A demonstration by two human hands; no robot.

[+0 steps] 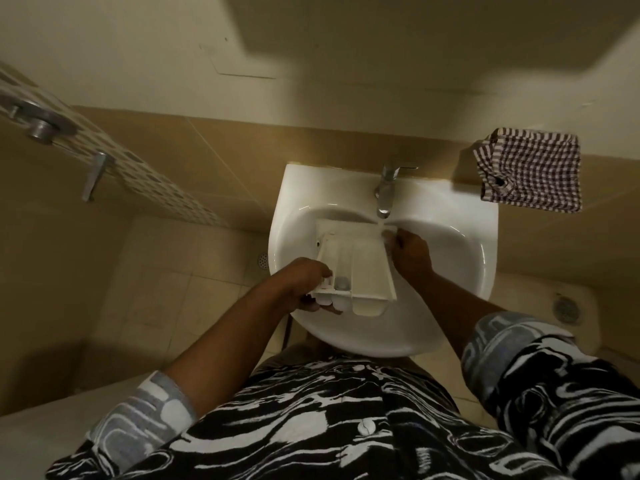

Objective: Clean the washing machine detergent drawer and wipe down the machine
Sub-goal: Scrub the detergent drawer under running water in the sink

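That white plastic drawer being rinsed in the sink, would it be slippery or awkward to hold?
Probably slippery: the detergent drawer sits under the running tap, so it looks wet. It seems stiff, thin moulded plastic, likely light for its size. Its length may make it awkward, which may be why the left hand and right hand both hold it.

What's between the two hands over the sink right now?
In the head view, the white detergent drawer spans the gap: the left hand grips its near corner, the right hand is at its far right edge under the tap.
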